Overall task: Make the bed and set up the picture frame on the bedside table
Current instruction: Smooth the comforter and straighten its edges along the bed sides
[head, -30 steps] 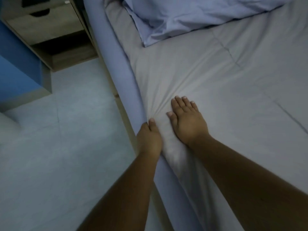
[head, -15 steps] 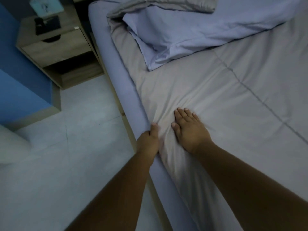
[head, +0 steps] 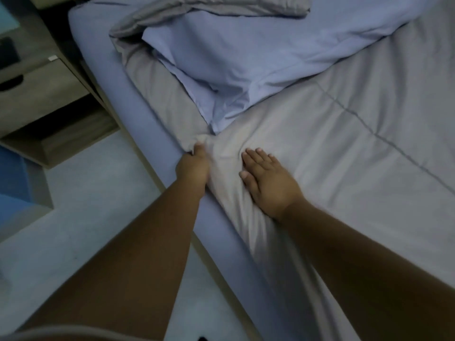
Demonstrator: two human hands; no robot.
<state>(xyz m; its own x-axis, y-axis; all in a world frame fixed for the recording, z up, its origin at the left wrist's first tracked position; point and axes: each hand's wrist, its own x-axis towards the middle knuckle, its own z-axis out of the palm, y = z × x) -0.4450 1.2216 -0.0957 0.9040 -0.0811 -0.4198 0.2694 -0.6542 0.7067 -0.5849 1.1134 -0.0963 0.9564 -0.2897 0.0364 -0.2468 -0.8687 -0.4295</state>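
Observation:
A grey blanket (head: 344, 148) lies spread over the bed, whose blue-sheeted mattress edge (head: 147, 124) runs along the left. My left hand (head: 193, 166) grips the blanket's bunched edge at the mattress side. My right hand (head: 267, 179) presses flat on the blanket just to the right, fingers straight. A light blue pillow (head: 246, 62) lies crumpled above the hands, with a folded grey cover (head: 221, 8) behind it. The wooden bedside table (head: 41, 94) stands at the upper left. A pale object (head: 7, 20) sits on its top at the frame's edge; I cannot tell what it is.
Pale tiled floor (head: 86, 230) runs along the bed's left side. A blue wall panel (head: 12, 183) sits below the bedside table, whose lower shelf is an open gap. A dark item (head: 7, 52) lies on the table top.
Both hands have slid along the bed edge toward the pillow, the left one still gripping the blanket edge. The view has moved closer to the head of the bed.

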